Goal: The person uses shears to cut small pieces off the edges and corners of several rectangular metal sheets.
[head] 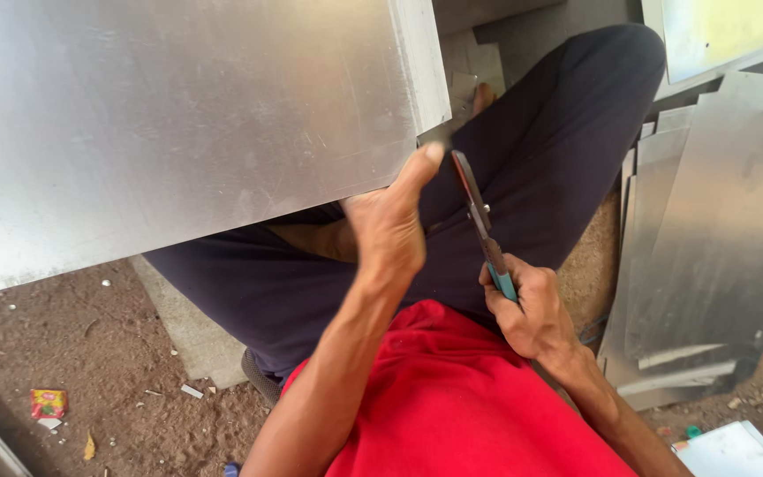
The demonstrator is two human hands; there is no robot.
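Red shirt (452,397) nearest; right hand (532,314) clenched round snips (480,221), blades at the sheet's edge; left hand (392,221) pinching the big metal sheet (178,124) over the lap; likely risk: thumb beside blades, raw edge slicing skin

A big, shiny metal sheet (178,124) fills the picture from 9 to 12 o'clock. It is flat, grey and a bit scratched, and it is tilted, with its lower corner near the middle. The snips (480,225) sit just right of the middle, with teal handles and thin blades that point up toward 12 o'clock at the sheet's corner.
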